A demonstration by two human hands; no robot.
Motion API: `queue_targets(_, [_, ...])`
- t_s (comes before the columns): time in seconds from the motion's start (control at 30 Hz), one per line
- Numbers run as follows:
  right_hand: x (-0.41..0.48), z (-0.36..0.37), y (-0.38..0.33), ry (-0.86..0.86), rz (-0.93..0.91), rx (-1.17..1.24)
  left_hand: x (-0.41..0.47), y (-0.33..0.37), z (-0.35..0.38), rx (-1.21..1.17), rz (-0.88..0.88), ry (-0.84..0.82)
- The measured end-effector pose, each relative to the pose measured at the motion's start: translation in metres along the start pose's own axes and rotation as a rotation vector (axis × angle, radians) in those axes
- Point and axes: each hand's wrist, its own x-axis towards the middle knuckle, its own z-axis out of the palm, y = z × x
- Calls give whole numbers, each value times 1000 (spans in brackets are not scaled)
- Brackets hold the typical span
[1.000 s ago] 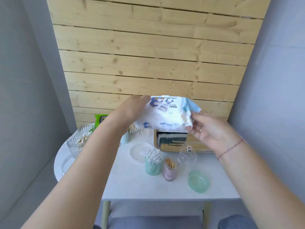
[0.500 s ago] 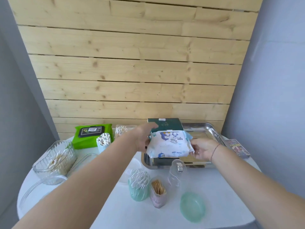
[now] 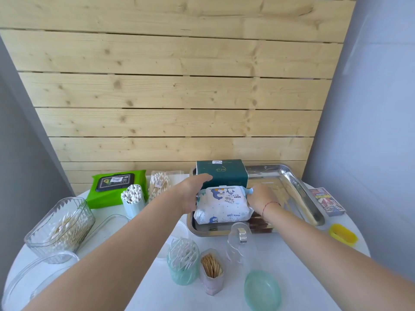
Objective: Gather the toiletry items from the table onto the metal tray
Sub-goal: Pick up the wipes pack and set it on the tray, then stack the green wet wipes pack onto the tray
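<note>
A white baby wipes pack (image 3: 222,205) with blue penguin prints lies in the near left part of the metal tray (image 3: 298,189). My left hand (image 3: 190,191) grips its left end and my right hand (image 3: 260,197) grips its right end. A dark green box (image 3: 221,173) stands in the tray right behind the pack. On the white table (image 3: 143,286) lie a green wipes pack (image 3: 112,189), a bag of cotton swabs (image 3: 158,184), a pale blue swab holder (image 3: 133,202), a mint swab cup (image 3: 183,261) and a toothpick jar (image 3: 211,271).
A clear ribbed swab box (image 3: 61,227) with its lid (image 3: 33,279) sits at the left. A clear container (image 3: 240,243) and a mint lid (image 3: 262,290) are near me. A yellow item (image 3: 342,234) and a card box (image 3: 326,202) lie right of the tray.
Both hands carried the baby wipes pack down from in front of the wall and into the tray's near left part. The view has tilted and moved closer to the table.
</note>
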Motion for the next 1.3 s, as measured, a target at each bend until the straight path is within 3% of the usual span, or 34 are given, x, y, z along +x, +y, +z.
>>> queue_targets(0.17, [0,5,2,28,-51,51,3,-3,-6,-11,65,10])
queue_targets(0.27, [-8,-6,4,15,-27,-102,-6,-5,-19,8,92,23])
queue_targets(0.37, [-21,-37,-10,174,-106,-198,-28,4,-47,47,182,66])
queue_targets(0.47, [-32,-64,-56,305,-313,-56,-50,25,-93,72,309,164])
queue_targets(0.57, [-36,-59,-124,114,-478,166,-56,46,-153,141,386,445])
queue_targets(0.67, [-35,-28,-188,-302,-435,325,-41,59,-216,288,297,639])
queue_targets(0.73, [-28,1,-222,-443,-439,176,-19,61,-249,381,129,632])
queue_targets(0.8, [-19,28,-247,-431,-483,-39,-9,59,-267,644,-4,605])
queue_targets(0.9, [2,64,-272,-535,-530,-230,-8,56,-278,827,-168,424])
queue_targets(1.03, [19,88,-284,-624,-627,-376,7,51,-290,847,-301,279])
queue_targets(1.13, [21,100,-299,-657,-699,-415,25,46,-299,750,-294,227])
queue_targets(1.3, [13,124,-318,-630,-763,-678,44,40,-297,602,-263,233])
